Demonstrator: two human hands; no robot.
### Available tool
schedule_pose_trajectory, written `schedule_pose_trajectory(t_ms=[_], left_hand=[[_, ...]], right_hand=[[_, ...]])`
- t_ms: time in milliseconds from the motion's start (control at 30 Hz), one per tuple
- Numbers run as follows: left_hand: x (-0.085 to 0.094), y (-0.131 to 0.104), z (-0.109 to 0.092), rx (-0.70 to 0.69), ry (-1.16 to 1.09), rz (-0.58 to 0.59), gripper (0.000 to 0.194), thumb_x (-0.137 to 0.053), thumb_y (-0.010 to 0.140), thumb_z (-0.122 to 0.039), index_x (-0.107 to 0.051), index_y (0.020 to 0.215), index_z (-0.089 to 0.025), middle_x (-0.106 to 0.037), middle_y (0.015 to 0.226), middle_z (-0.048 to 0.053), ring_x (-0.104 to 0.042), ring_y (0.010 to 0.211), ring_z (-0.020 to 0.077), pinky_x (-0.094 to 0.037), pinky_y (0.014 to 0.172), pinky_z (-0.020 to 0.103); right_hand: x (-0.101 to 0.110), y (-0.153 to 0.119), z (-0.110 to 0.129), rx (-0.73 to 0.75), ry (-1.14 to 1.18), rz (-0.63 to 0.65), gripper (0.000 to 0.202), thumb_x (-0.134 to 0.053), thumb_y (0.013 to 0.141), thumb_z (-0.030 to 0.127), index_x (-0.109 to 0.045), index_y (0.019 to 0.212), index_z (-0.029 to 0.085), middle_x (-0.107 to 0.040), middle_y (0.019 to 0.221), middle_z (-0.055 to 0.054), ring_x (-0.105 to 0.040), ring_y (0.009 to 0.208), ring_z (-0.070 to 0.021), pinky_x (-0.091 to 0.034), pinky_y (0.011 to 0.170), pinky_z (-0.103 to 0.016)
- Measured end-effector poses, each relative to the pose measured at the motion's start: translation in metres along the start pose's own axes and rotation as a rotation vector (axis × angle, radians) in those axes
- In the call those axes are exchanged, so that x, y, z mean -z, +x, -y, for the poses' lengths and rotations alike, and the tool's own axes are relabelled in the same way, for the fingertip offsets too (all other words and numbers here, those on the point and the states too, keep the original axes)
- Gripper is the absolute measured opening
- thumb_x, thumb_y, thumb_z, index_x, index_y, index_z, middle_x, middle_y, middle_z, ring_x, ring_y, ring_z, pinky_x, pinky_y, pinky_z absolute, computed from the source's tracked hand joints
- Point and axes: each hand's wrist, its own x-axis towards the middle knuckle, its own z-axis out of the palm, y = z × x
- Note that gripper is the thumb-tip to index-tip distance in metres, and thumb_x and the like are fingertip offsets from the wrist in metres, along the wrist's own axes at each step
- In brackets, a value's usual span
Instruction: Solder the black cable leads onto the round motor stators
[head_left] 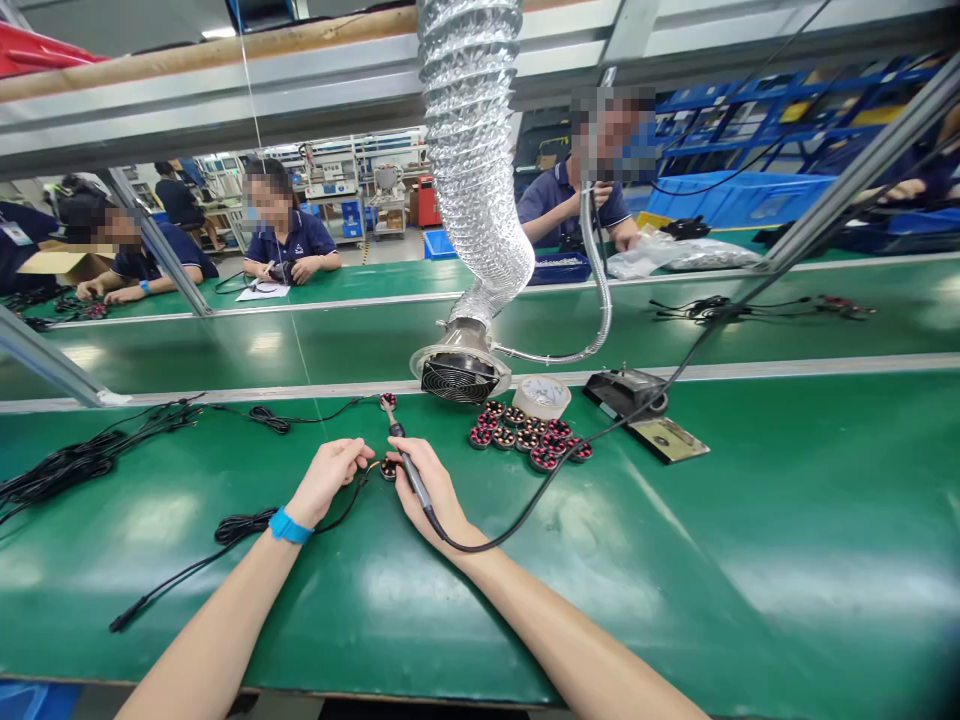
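My right hand holds a soldering iron like a pen, its cord running back over the wrist. The iron's tip points away from me, near a small round red-and-black motor stator. Another stator lies between my hands, partly hidden by the right fingers. My left hand, with a blue band at the wrist, is closed in a pinch at the thin wire end of a black cable, right beside that stator. The cable's coil rests by my left wrist.
Several stators cluster right of my hands, near a roll of tape and a soldering-iron stand. A fume extractor hangs overhead. Black cables lie at left. People sit across the green bench.
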Motion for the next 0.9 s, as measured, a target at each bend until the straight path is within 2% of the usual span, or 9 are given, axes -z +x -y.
schedule_pose_trajectory(t_ms=[67,133,267,400,567,733,900], left_hand=[[-0.002,-0.002,-0.001,-0.033,0.105,-0.016,0.049,-0.066,0.075,-0.059,-0.07,0.074,-0.011,-0.059,0.063,0.002,-0.041,0.051,0.0087,-0.026,0.049,0.024],[-0.005,-0.003,0.0,-0.084,0.21,-0.017,0.047,-0.065,0.077,-0.058,-0.069,0.075,-0.012,-0.061,0.067,0.003,-0.047,0.057,0.0115,-0.032,0.054,0.025],[-0.006,-0.005,0.005,-0.216,0.407,0.001,0.041,-0.067,0.078,-0.055,-0.07,0.087,-0.014,-0.064,0.076,0.003,-0.053,0.066,0.0149,-0.039,0.061,0.027],[-0.003,-0.008,0.005,-0.346,0.63,-0.052,0.042,-0.069,0.077,-0.053,-0.069,0.1,-0.019,-0.061,0.085,0.002,-0.055,0.07,0.0159,-0.042,0.063,0.027],[-0.003,-0.018,-0.003,-0.439,0.782,-0.046,0.049,-0.069,0.078,-0.056,-0.064,0.113,-0.023,-0.058,0.094,0.002,-0.06,0.08,0.0182,-0.048,0.07,0.03],[-0.014,-0.018,-0.013,-0.516,1.02,0.053,0.051,-0.069,0.082,-0.048,-0.057,0.125,-0.024,-0.057,0.112,0.006,-0.064,0.091,0.0209,-0.051,0.079,0.032],[-0.024,-0.002,-0.03,-0.459,1.325,0.321,0.025,-0.064,0.086,-0.033,-0.066,0.109,-0.022,-0.063,0.099,0.005,-0.068,0.087,0.0245,-0.05,0.074,0.032]], right_hand=[[-0.001,0.0,0.0,0.0,-0.025,0.004,0.052,-0.046,0.086,0.002,-0.05,0.131,0.026,-0.055,0.12,-0.008,-0.067,0.102,-0.0168,-0.054,0.092,-0.031],[-0.002,0.001,0.0,-0.002,-0.074,0.0,0.054,-0.048,0.083,0.002,-0.05,0.131,0.026,-0.056,0.119,-0.008,-0.065,0.103,-0.0182,-0.054,0.093,-0.033],[-0.001,0.003,0.002,0.007,-0.15,-0.033,0.055,-0.052,0.079,0.003,-0.05,0.131,0.024,-0.056,0.118,-0.009,-0.064,0.101,-0.0197,-0.054,0.092,-0.034],[0.003,0.007,0.008,0.046,-0.222,-0.142,0.048,-0.05,0.082,0.004,-0.053,0.126,0.023,-0.057,0.115,-0.01,-0.065,0.094,-0.0184,-0.056,0.086,-0.033],[0.013,0.008,0.018,0.167,-0.333,-0.291,0.031,-0.05,0.087,0.007,-0.057,0.115,0.021,-0.057,0.095,-0.006,-0.063,0.082,-0.018,-0.056,0.075,-0.031],[0.03,0.013,0.034,0.231,-0.377,-0.362,0.014,-0.053,0.091,0.012,-0.057,0.099,0.021,-0.057,0.082,-0.003,-0.059,0.072,-0.0166,-0.052,0.067,-0.029],[0.057,0.018,0.065,0.204,-0.386,-0.388,0.012,-0.052,0.092,0.012,-0.056,0.099,0.021,-0.058,0.084,-0.003,-0.058,0.074,-0.0156,-0.051,0.068,-0.028]])
